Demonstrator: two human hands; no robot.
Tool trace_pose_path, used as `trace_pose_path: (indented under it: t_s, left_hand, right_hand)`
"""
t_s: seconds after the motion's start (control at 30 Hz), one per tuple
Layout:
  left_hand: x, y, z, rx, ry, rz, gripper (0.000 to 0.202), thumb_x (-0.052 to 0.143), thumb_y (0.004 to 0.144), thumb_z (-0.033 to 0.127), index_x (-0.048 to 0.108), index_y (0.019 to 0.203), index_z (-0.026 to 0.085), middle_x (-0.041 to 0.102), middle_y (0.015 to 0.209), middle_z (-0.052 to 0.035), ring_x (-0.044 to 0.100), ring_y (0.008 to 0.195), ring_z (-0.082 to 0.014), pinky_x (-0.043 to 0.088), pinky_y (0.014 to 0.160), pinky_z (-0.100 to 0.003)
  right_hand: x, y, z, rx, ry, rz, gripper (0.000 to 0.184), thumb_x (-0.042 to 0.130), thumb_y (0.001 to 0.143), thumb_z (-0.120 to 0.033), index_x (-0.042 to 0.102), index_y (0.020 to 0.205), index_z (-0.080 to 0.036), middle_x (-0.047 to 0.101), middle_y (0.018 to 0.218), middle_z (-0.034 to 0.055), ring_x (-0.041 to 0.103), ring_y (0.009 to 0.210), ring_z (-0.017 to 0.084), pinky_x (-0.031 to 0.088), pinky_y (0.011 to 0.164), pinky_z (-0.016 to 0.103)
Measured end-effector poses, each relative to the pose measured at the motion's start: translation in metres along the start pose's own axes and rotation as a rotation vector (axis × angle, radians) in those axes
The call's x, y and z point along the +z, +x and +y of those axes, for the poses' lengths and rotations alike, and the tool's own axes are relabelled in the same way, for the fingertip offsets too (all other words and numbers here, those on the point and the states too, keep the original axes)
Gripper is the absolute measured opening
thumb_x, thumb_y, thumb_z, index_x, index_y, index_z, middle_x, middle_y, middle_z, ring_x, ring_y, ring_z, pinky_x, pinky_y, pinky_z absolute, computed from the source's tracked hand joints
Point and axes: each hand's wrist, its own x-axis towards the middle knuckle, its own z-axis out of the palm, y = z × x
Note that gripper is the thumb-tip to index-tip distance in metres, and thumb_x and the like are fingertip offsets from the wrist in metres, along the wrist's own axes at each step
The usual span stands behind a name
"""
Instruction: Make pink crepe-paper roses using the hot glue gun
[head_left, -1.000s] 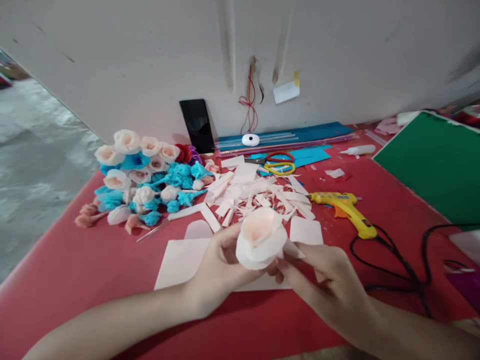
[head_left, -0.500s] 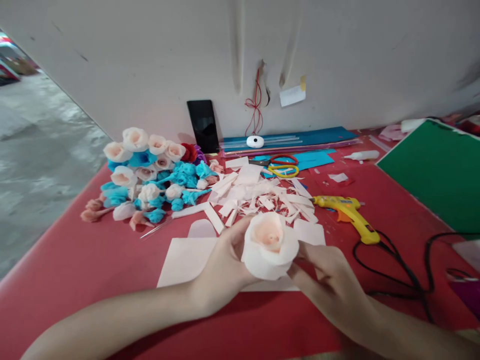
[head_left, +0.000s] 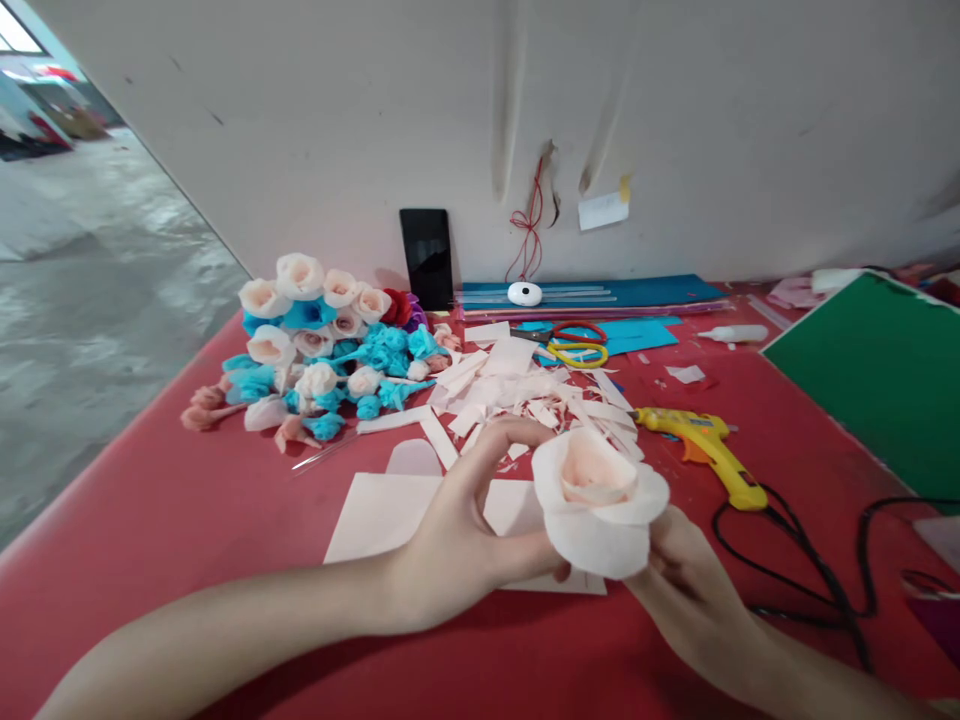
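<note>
A pale peach paper rose is held up over the table, its opening tilted toward me and its outer petals flared. My left hand curves round its left side, thumb at the lower petal and index finger behind the upper rim. From the right, my right hand has its fingers closed at the rose's base, where the petals hide the fingertips. Beneath the hands lies a pale paper sheet, and just behind them spreads a heap of cut paper scraps.
Finished paper flowers are piled at left. Scissors lie behind the scraps. A yellow glue gun rests at right, its black cable looping nearby. A green board, a glue bottle and a leaning phone stand farther back.
The rose has moved right and tilted, and its outer petals are spread wider. My left thumb and index finger have parted more. The camera view has shifted slightly.
</note>
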Motion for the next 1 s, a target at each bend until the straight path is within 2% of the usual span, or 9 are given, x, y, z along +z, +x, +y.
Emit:
trace_pose_path:
  t_s: [0.07,0.13,0.23,0.33,0.53,0.77,1.0]
  left_hand:
    - [-0.004,0.001,-0.001,0.225,0.119,0.027,0.046,0.068,0.064,0.016,0.046,0.103,0.022,0.048,0.102,-0.0059,0.048,0.094,-0.0196,0.044,0.081,-0.032]
    - [-0.008,0.003,0.001,0.404,0.204,0.056,0.043,0.062,0.067,0.012,0.045,0.105,0.020,0.047,0.098,-0.0062,0.045,0.094,-0.0191,0.040,0.086,-0.034]
    - [-0.014,0.006,0.008,0.538,0.311,0.098,0.035,0.056,0.068,0.005,0.046,0.099,0.018,0.046,0.089,-0.0045,0.044,0.086,-0.0167,0.038,0.083,-0.034]
    - [-0.017,0.010,0.013,0.631,0.402,0.100,0.035,0.059,0.066,0.002,0.047,0.096,0.016,0.047,0.084,-0.0029,0.045,0.081,-0.0153,0.039,0.080,-0.034]
    - [-0.017,0.011,0.011,0.672,0.453,0.111,0.032,0.061,0.068,0.007,0.048,0.095,0.018,0.048,0.082,-0.0023,0.046,0.080,-0.0161,0.038,0.079,-0.035]
    - [-0.017,0.011,0.015,0.728,0.445,0.070,0.030,0.062,0.067,0.004,0.048,0.093,0.014,0.050,0.081,-0.0019,0.046,0.077,-0.0138,0.037,0.074,-0.032]
    - [-0.017,0.013,0.018,0.782,0.501,0.079,0.030,0.064,0.065,0.005,0.050,0.089,0.015,0.050,0.075,-0.0001,0.049,0.072,-0.0132,0.038,0.072,-0.032]
  right_hand:
    - [-0.001,0.001,-0.001,0.018,0.167,-0.043,0.022,0.043,0.088,-0.031,0.060,0.082,-0.019,0.060,0.069,0.0029,0.055,0.064,0.013,0.047,0.062,0.024]
    - [-0.001,0.003,-0.003,0.055,0.359,-0.083,0.026,0.040,0.090,-0.032,0.060,0.085,-0.017,0.062,0.073,0.0041,0.057,0.066,0.012,0.047,0.065,0.024]
    - [-0.001,0.005,-0.007,0.119,0.596,-0.143,0.029,0.037,0.091,-0.031,0.060,0.085,-0.014,0.062,0.075,0.0051,0.058,0.067,0.011,0.047,0.066,0.024]
    - [0.000,0.005,-0.008,0.144,0.683,-0.172,0.029,0.038,0.091,-0.030,0.059,0.082,-0.013,0.061,0.074,0.0051,0.058,0.066,0.010,0.048,0.066,0.024]
    - [0.002,0.004,-0.006,0.155,0.620,-0.171,0.026,0.042,0.089,-0.035,0.056,0.089,-0.013,0.062,0.075,0.0065,0.058,0.064,0.010,0.049,0.061,0.023]
    - [0.003,0.005,-0.008,0.122,0.495,-0.150,0.031,0.041,0.088,-0.038,0.058,0.084,-0.013,0.061,0.074,0.0065,0.057,0.066,0.010,0.050,0.062,0.022]
    - [0.003,0.005,-0.012,0.076,0.467,-0.135,0.028,0.040,0.089,-0.034,0.059,0.086,-0.014,0.062,0.073,0.0048,0.057,0.063,0.008,0.048,0.060,0.019]
